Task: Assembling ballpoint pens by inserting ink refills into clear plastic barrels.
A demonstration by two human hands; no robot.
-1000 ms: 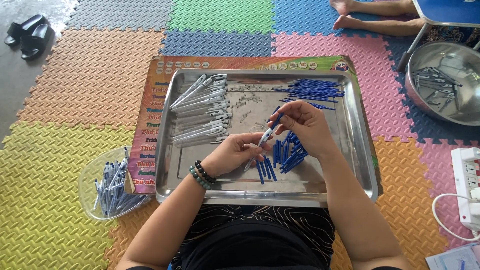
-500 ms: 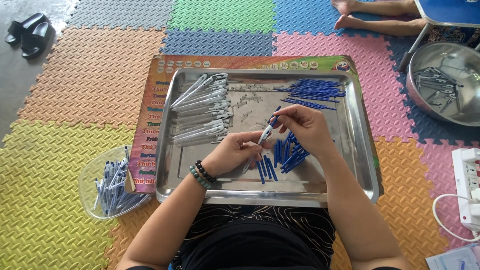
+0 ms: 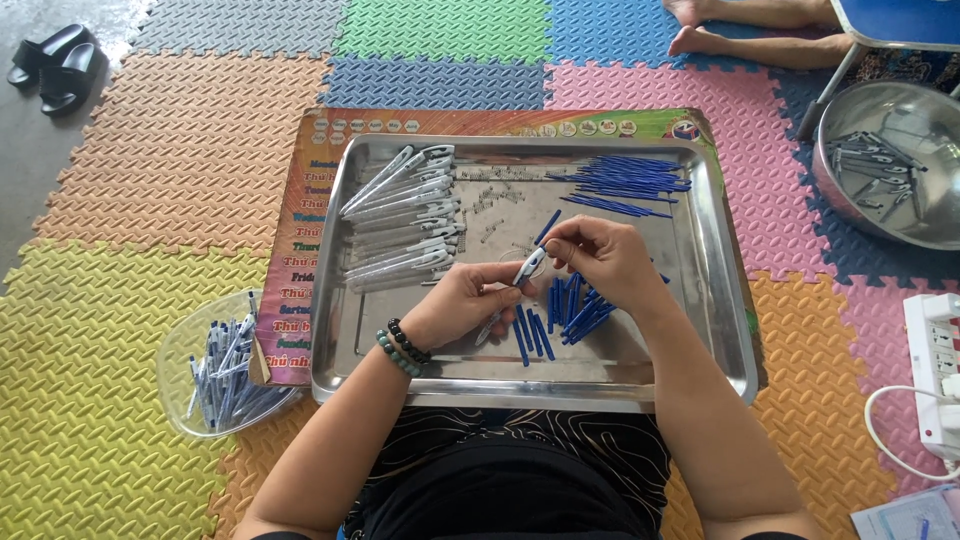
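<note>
Two hands: the left hand [image 3: 462, 305] and the right hand [image 3: 600, 258] meet over the middle of a rectangular stainless-steel tray [image 3: 720, 330] that lies on a floor of coloured foam mats [image 3: 180, 160].
Held thing: a slim clear-and-white pen barrel [image 3: 515, 285], with a short blue plastic piece [image 3: 547, 227] standing out at its far-right end.
Left grip: fingers closed around the near-left part of the barrel, holding it from below.
Right grip: thumb and fingertips pinched at the far-right part of the barrel, beside the blue piece.
Long axis: the barrel runs from near-left to far-right, tilted, between the two hands.
Which hand is nearer: both touch it; the right hand is closer to the blue piece.
Just beneath: a loose pile of short blue plastic pieces [image 3: 560, 315] on the tray, near the right hand and just below the barrel.
Far left of tray: a row of clear pen barrels with clips [image 3: 405, 225], well apart from the hands.
Far right of tray: a bundle of thin blue refills [image 3: 625, 180].
Far middle: a line of small metal springs [image 3: 495, 172], too small to count.
Off the tray, near left: a clear plastic bowl [image 3: 175, 360] with finished pens in it.
Far right: a round steel basin [image 3: 935, 130] with dark pen parts.
In the way: nothing lies between hands and barrel.
</note>
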